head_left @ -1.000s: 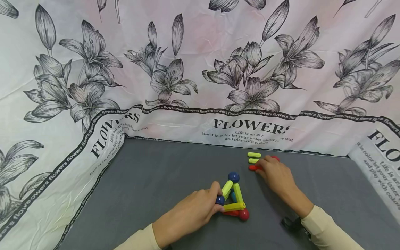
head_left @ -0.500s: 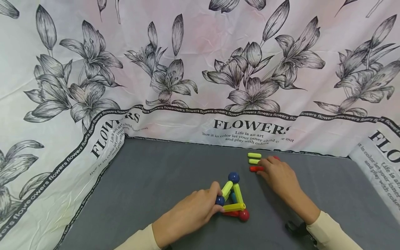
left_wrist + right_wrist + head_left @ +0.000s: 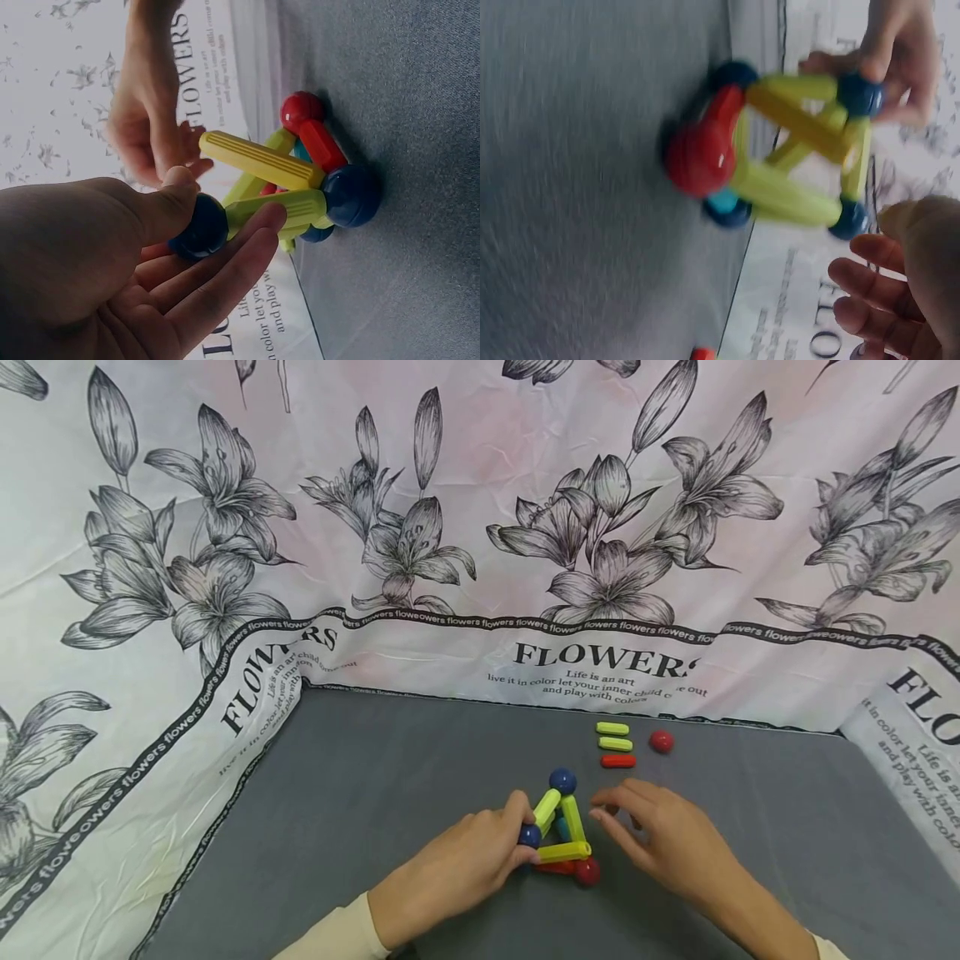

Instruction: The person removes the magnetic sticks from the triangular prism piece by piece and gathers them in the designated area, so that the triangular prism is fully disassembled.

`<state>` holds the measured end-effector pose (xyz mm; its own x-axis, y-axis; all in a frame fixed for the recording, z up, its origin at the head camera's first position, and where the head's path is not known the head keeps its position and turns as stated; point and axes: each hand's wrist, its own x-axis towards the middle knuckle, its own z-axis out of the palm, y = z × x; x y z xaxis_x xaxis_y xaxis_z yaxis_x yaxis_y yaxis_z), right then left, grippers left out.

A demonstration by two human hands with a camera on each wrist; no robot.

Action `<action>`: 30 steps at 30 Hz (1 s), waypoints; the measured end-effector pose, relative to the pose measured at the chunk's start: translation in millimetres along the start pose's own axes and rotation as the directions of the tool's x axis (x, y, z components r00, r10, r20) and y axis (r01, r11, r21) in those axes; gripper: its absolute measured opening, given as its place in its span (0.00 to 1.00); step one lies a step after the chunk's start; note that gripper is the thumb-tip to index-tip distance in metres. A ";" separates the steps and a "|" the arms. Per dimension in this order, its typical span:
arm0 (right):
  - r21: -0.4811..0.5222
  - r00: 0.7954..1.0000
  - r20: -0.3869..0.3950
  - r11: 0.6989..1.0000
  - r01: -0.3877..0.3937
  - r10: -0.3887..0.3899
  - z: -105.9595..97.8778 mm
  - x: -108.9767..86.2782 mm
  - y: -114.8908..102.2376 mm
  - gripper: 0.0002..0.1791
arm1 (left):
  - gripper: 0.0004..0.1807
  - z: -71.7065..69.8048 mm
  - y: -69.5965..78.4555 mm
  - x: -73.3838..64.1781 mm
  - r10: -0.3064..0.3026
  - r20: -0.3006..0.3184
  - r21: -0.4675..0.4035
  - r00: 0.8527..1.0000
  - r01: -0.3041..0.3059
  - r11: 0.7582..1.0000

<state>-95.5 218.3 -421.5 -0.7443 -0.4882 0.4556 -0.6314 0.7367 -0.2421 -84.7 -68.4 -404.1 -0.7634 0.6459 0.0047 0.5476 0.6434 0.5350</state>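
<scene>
My left hand [image 3: 465, 860] pinches a dark blue ball [image 3: 201, 226] between thumb and fingers. This ball is an upper corner of a frame built from balls and short rods, standing on the grey table. Another blue ball [image 3: 562, 781] tops a yellow-green rod [image 3: 789, 193]. A yellow rod [image 3: 262, 159] slants up from a low blue ball [image 3: 351, 195], its other end free. Low down, a red rod [image 3: 322, 145] runs to a red ball [image 3: 587, 871]. My right hand [image 3: 667, 839], fingers loosely bent and holding nothing, is just right of the frame, near its top ball.
Behind the frame lie two loose yellow-green rods [image 3: 616, 744], a loose red rod [image 3: 618, 762] and a loose red ball [image 3: 662, 742]. A flower-printed cloth [image 3: 420, 652] hangs along the back and sides of the grey table [image 3: 360, 777].
My right hand has drawn back from the loose rods toward the frame, uncovering the red rod and red ball. My left hand keeps its hold on the blue ball.
</scene>
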 end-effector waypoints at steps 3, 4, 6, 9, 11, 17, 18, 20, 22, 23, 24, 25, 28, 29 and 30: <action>0.020 0.999 0.002 0.999 0.045 -0.045 0.9 -6.0 -12.6 0.14 | 0.16 0.0 0.3 -0.2 0.003 -0.003 0.007 1.000 -0.003 1.000; 0.028 0.999 0.007 0.998 0.052 -0.052 1.9 -7.9 -15.8 0.15 | 0.16 -0.1 0.2 -0.2 0.002 -0.002 0.008 1.000 -0.002 1.000; 0.034 0.998 0.024 0.998 0.059 -0.060 5.0 -11.2 -21.0 0.15 | 0.17 -0.2 0.3 -0.4 0.001 -0.003 0.008 1.000 -0.001 1.000; 0.035 0.995 0.047 0.996 0.082 -0.084 11.6 -14.3 -26.3 0.16 | 0.17 0.2 -0.4 -0.5 0.004 -0.005 0.002 1.000 -0.004 1.000; 0.031 0.993 0.061 0.995 0.099 -0.101 15.9 -15.6 -28.9 0.16 | 0.16 0.8 -1.0 -0.5 0.016 -0.011 0.003 1.000 -0.016 1.000; 0.035 0.991 0.107 0.996 0.081 -0.084 20.2 -19.5 -34.7 0.19 | 0.15 2.5 -1.6 -0.4 0.034 -0.025 -0.020 0.999 -0.035 0.999; 0.037 0.990 0.118 0.997 0.071 -0.075 19.8 -20.2 -35.8 0.19 | 0.16 2.6 -1.3 -0.3 0.030 -0.025 -0.023 0.999 -0.030 0.999; 0.038 0.989 0.138 0.998 0.050 -0.055 19.8 -22.1 -38.0 0.19 | 0.16 2.3 -0.4 -0.4 0.020 -0.026 -0.020 0.999 -0.020 1.000; 0.035 0.989 0.141 0.999 0.040 -0.045 21.8 -24.3 -40.4 0.18 | 0.16 2.2 0.2 -0.6 0.011 -0.027 -0.013 1.000 -0.011 1.000; 0.033 0.989 0.139 0.999 0.041 -0.045 23.3 -25.1 -41.7 0.19 | 0.16 2.0 0.4 -0.7 0.006 -0.025 -0.013 1.000 -0.007 1.000; 0.029 0.990 0.134 0.999 0.045 -0.048 25.1 -25.8 -43.1 0.19 | 0.17 1.9 0.7 -0.7 0.003 -0.024 -0.009 1.000 -0.003 1.000; 0.027 0.990 0.134 0.999 0.046 -0.050 26.9 -26.1 -44.6 0.19 | 0.17 1.9 0.8 -0.8 0.002 -0.024 -0.006 1.000 -0.002 1.000; 0.031 0.987 0.155 0.999 0.039 -0.044 30.4 -25.8 -48.9 0.19 | 0.17 2.3 0.5 -0.8 0.004 -0.028 -0.007 1.000 -0.004 1.000; 0.036 0.984 0.173 0.999 0.026 -0.032 30.5 -25.7 -50.3 0.19 | 0.17 2.7 0.3 -0.9 0.006 -0.028 -0.007 1.000 -0.006 1.000; 0.042 0.982 0.189 0.999 0.012 -0.020 30.5 -26.0 -51.5 0.18 | 0.17 3.0 0.3 -1.1 0.008 -0.032 -0.005 0.999 -0.009 1.000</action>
<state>-50.2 178.8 -447.0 -0.7594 -0.5824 0.2899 -0.6489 0.7106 -0.2721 -82.7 -67.6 -406.5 -0.7694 0.6378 0.0364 0.5525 0.6357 0.5391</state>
